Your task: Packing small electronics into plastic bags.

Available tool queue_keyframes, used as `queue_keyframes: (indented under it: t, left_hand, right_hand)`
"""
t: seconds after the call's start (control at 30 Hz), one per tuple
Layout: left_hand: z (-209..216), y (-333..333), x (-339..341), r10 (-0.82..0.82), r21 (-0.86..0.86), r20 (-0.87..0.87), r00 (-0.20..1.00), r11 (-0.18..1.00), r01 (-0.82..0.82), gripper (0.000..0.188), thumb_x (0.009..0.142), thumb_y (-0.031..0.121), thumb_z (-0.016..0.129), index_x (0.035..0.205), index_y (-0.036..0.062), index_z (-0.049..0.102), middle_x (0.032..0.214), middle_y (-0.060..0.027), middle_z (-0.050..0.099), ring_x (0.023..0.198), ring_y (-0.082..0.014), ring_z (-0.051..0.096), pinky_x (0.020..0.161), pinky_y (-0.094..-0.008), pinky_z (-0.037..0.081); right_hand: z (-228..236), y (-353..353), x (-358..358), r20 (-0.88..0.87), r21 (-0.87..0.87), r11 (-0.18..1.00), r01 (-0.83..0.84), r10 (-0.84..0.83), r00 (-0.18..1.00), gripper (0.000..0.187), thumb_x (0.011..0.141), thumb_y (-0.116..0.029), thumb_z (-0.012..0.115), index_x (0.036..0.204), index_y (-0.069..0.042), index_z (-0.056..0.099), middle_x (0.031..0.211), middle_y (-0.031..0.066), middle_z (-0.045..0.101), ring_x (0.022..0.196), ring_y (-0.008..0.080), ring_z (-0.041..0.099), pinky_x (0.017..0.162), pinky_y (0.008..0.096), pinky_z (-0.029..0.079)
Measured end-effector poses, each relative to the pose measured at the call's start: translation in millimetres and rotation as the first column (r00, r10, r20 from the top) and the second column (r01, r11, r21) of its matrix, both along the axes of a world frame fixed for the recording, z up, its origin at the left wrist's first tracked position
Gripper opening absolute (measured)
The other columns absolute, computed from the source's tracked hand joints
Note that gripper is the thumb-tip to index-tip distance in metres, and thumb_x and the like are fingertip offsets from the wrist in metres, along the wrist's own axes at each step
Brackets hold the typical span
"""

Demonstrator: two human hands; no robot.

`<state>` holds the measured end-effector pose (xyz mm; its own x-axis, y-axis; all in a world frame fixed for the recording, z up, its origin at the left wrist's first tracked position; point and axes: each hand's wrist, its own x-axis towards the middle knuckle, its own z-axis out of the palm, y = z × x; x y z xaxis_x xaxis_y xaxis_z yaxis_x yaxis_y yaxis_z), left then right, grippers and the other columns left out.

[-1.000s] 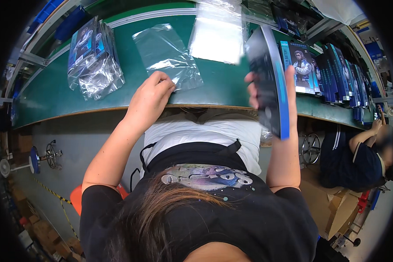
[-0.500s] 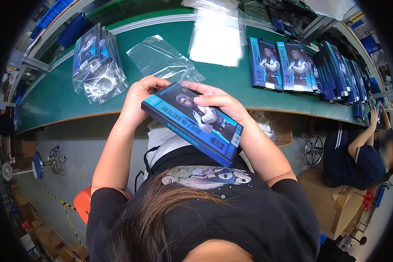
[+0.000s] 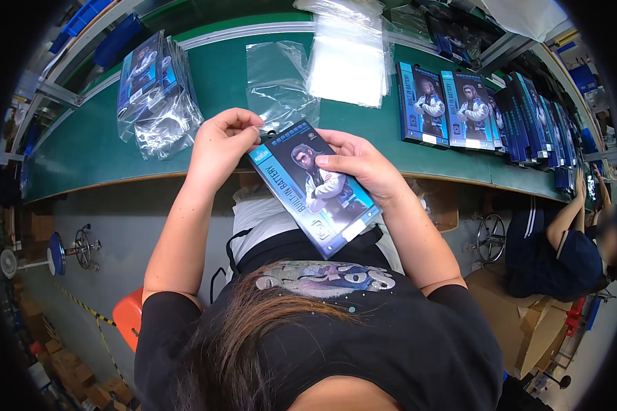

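Observation:
My right hand (image 3: pixel 365 164) grips a flat blue-and-black retail box (image 3: pixel 315 195) along its right side, thumb across the front. The box is tilted above my lap, its printed face up and a small black hang tab at its top end. My left hand (image 3: pixel 223 147) is closed in a pinch just beyond the box's upper left corner. Its fingertips are at the near edge of a clear plastic bag (image 3: pixel 277 75) lying on the green bench. The far fingers of my right hand are hidden behind the box.
A stack of clear bags (image 3: pixel 346 68) lies at the bench's back middle. Bagged boxes (image 3: pixel 154 89) are piled at the left. Several upright boxes (image 3: pixel 473 113) line the right of the green bench (image 3: pixel 219 96). Another person (image 3: pixel 555 240) works at the far right.
The box has turned so its front faces up more. My left hand has come away from the box's edge to the bag, which has swung from slanted to nearly straight.

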<state>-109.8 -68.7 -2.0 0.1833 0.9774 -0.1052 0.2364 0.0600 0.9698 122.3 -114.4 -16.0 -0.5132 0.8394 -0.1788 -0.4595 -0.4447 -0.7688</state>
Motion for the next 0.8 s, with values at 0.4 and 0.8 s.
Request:
queue_keyframes:
  t: [0.4, 0.8]
  left_hand:
    - [-4.3, 9.2, -5.9, -0.003, 0.049, -0.113, 0.994, 0.999, 0.008, 0.012, 0.081, 0.003, 0.056, 0.088, -0.0014, 0.065, 0.075, -0.0001, 0.06, 0.066, -0.0059, 0.055, 0.061, -0.0207, 0.046]
    - [11.9, 3.0, 1.8, -0.069, -0.063, -0.017, 0.998, 0.996, 0.067, 0.013, 0.085, 0.007, 0.062, 0.096, -0.0002, 0.065, 0.08, -0.0014, 0.061, 0.069, -0.0066, 0.057, 0.065, -0.0225, 0.051]
  right_hand:
    - [-12.7, -1.6, -5.5, 0.098, 0.111, 0.989, 0.099, -0.11, 0.989, 0.069, 0.083, -0.007, 0.065, 0.138, 0.01, 0.028, 0.121, 0.0168, 0.056, 0.106, 0.0176, 0.057, 0.092, 0.0287, 0.045]
    - [-5.9, 1.9, -3.6, 0.157, 0.028, 0.989, -0.143, 0.137, 0.978, 0.083, 0.079, -0.001, 0.066, 0.141, 0.012, 0.014, 0.109, 0.0218, 0.061, 0.093, 0.0178, 0.064, 0.081, 0.0252, 0.05]
